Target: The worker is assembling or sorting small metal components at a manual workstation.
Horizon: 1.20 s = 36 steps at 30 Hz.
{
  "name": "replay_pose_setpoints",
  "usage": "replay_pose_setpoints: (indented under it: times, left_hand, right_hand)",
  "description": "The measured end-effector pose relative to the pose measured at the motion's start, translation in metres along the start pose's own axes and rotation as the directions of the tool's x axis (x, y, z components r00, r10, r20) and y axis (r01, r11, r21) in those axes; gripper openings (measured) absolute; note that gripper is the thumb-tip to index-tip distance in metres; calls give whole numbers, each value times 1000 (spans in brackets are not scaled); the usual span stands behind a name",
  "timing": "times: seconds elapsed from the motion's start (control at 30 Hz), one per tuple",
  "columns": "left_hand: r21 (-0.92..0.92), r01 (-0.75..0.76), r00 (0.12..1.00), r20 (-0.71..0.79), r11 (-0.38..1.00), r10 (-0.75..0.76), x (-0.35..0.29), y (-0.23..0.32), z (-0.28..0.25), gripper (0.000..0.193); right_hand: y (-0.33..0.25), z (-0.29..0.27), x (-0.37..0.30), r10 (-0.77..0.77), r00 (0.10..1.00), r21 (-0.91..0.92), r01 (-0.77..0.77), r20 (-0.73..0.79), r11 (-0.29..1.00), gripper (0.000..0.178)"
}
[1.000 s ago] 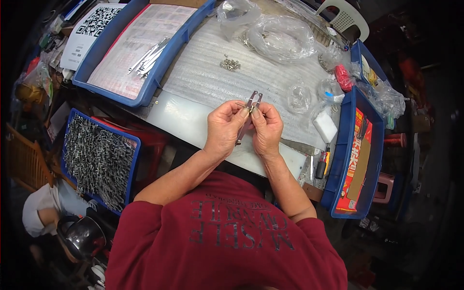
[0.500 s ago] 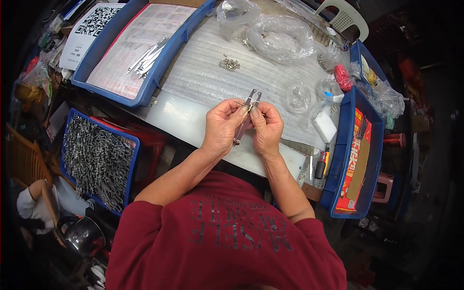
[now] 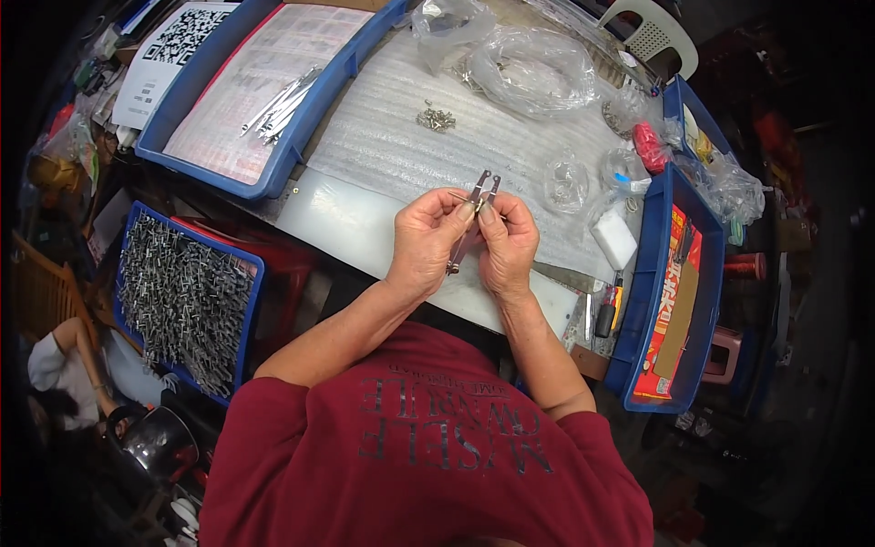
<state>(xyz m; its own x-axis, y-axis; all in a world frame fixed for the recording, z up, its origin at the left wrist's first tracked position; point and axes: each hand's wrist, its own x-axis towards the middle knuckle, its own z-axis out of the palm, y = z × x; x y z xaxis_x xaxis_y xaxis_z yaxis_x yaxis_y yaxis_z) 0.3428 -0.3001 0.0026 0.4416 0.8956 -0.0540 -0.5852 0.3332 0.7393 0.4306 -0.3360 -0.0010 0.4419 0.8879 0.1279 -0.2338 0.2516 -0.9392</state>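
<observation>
Both my hands meet above the near part of the work table, pinching a dark, narrow metal piece [image 3: 460, 251]. It has two flat arms with holes at their far ends and a small round joint at its near end. My left hand [image 3: 424, 239] is closed on the left arm of it, thumb and forefinger pressed together. My right hand [image 3: 509, 244] is closed on the other arm. A thin metal pin shows at the left fingertips; the thumbs hide where it sits. Beyond the hands lies a pile of small shiny metal fittings [image 3: 437, 119].
Silvery strips lie in the blue tray [image 3: 301, 150] at far left. Many dark metal parts [image 3: 182, 301] fill a blue crate at left. Clear plastic bags [image 3: 533, 73], a white block [image 3: 614, 239], a screwdriver [image 3: 605, 317] and another blue tray [image 3: 629, 365] lie right. Another person's arm [image 3: 87, 360] shows lower left.
My hands and the metal piece have shifted slightly right, the grip unchanged. At lower left the other person's arm has moved down toward the shiny dark pot.
</observation>
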Motion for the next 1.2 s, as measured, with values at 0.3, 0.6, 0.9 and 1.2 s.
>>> replay_pose_setpoints:
  times: [0.3,0.6,0.9,1.2]
  left_hand:
    - [-14,-11,1000,8,1000,11,2,5,3,9]
    - [40,81,996,21,996,-82,4,8,-1,12]
    - [58,148,983,102,987,-153,4,12,-5,16]
    - [56,149,984,91,987,-154,3,14,-5,15]
  right_hand:
    - [4,-1,2,-47,999,-58,47,-8,997,9]
    - [-4,2,3,46,999,-1,-46,-23,999,13]
    - [2,-3,6,-3,1000,-46,3,-1,999,15]
    - [0,-3,6,26,1000,-18,-26,9,1000,13]
